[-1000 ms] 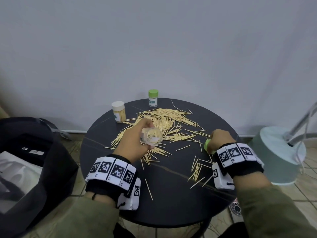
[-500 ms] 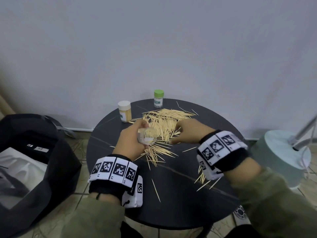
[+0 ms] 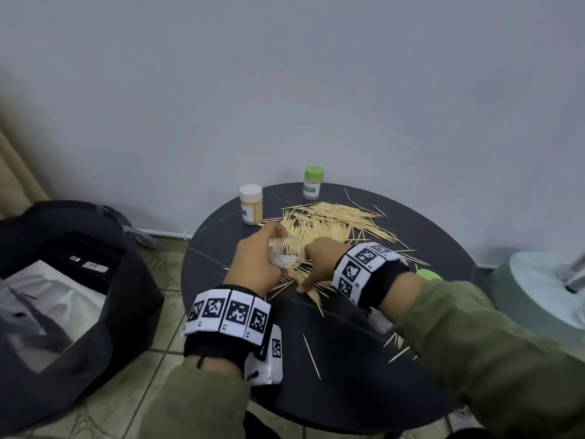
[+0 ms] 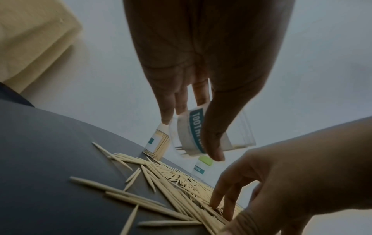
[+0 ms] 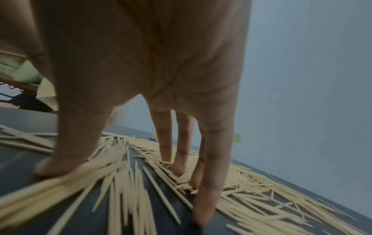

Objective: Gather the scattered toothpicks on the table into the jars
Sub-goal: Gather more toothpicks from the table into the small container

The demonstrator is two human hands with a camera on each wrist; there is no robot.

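Note:
A loose pile of toothpicks [image 3: 332,223] covers the far half of the round dark table [image 3: 348,375]. My left hand [image 3: 258,261] grips an open clear jar [image 3: 286,256] above the pile's near edge, tilted with its mouth toward the right hand. Its label and a few picks inside show in the left wrist view, where the jar [image 4: 237,132] sits between thumb and fingers. Right beside it, my right hand [image 3: 311,267] presses spread, straight fingers [image 5: 205,206] and its thumb [image 5: 60,167] down onto the toothpicks [image 5: 124,182]. It holds nothing lifted.
A white-lidded jar full of picks [image 3: 251,204] and a green-lidded jar [image 3: 313,182] stand at the table's far edge. A loose green lid [image 3: 429,275] lies right of my right forearm. Stray picks [image 3: 311,356] lie near the front. A black bag [image 3: 63,296] sits on the floor at left.
My right hand has come from the table's right side across to the pile beside the jar. The green lid it covered now lies alone there. My left hand keeps holding the jar.

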